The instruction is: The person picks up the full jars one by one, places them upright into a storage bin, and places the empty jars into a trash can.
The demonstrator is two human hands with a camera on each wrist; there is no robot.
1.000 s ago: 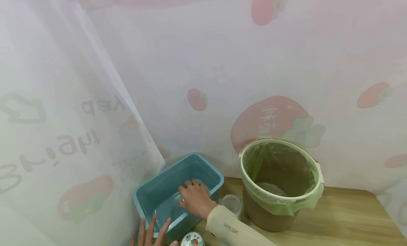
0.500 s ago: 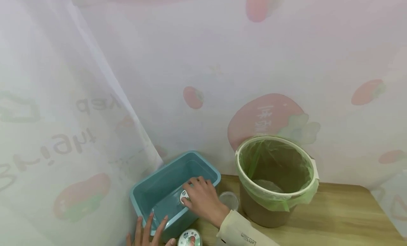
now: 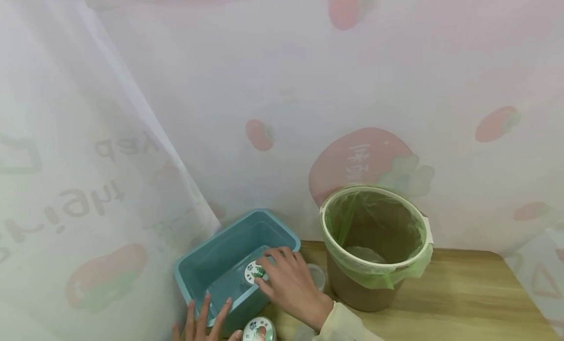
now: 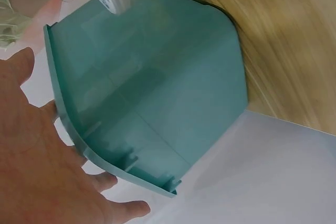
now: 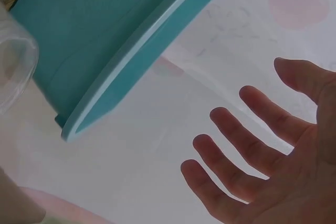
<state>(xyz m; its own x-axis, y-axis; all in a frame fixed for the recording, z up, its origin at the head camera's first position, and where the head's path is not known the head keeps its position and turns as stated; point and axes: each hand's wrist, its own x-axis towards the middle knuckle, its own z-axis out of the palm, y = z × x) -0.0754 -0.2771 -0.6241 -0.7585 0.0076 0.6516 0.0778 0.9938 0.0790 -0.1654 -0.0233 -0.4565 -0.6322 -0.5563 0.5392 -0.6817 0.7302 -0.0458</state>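
A teal plastic bin [image 3: 235, 245] stands on the table, and a round jar with a white-and-green lid [image 3: 253, 272] lies inside it. My right hand [image 3: 291, 284] is over the near rim beside that lid. In the right wrist view the right hand's fingers [image 5: 247, 145] are spread and loosely bent, with nothing in them. My left hand [image 3: 202, 326] is at the bin's near left corner, fingers straight and spread along the rim [image 4: 100, 161]. Close by its thumb is a second lidded jar [image 3: 254, 330] in front of the bin.
A clear plastic container [image 3: 316, 276] stands between the teal bin and a brown bucket [image 3: 357, 289] lined with a green bag [image 3: 379, 278]. The wooden table [image 3: 458, 297] extends to the right. A strawberry-print curtain [image 3: 282, 174] hangs behind and on the left.
The right hand has drawn back from the jar inside the bin toward the right, uncovering its lid. The left hand stays at the bin's corner. The head view has shifted slightly.
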